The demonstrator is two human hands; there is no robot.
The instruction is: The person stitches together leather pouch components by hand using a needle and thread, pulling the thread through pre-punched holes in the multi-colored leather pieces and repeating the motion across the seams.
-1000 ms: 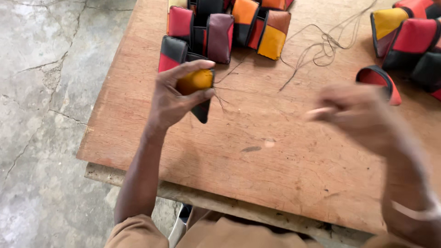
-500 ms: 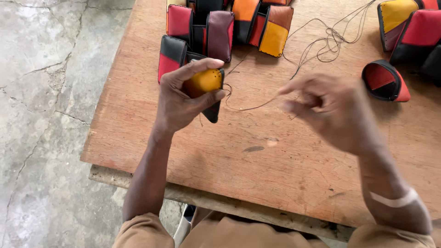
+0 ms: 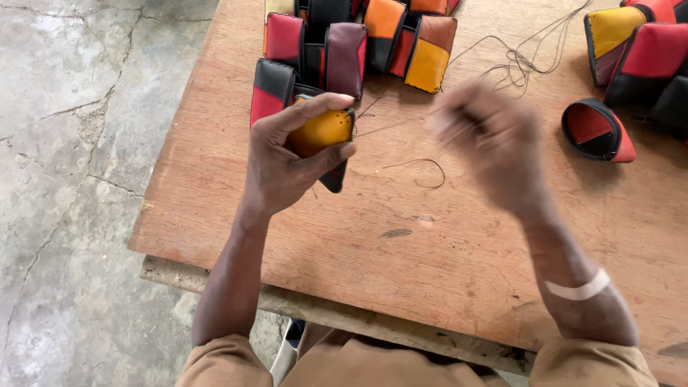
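My left hand (image 3: 287, 154) grips a small stitched leather piece (image 3: 322, 132), orange on top with a black panel below, held just above the wooden table (image 3: 401, 244). A thin dark thread (image 3: 416, 163) runs from the piece toward my right hand (image 3: 487, 143), which is blurred with its fingers pinched together near the thread's far end. A loop of the thread lies on the wood between my hands. Whether a needle sits in the right fingers cannot be made out.
A row of red, black, maroon, orange and yellow leather pieces (image 3: 344, 50) lies at the table's far side. More pieces (image 3: 638, 57) are at the far right, with one open red-and-black shell (image 3: 595, 130). A tangle of thread (image 3: 516, 64) lies beyond. Cracked concrete floor (image 3: 72, 179) is on the left.
My right hand has moved from the right side of the table up and toward the leather piece, trailing the thread. My left hand keeps its hold on the piece.
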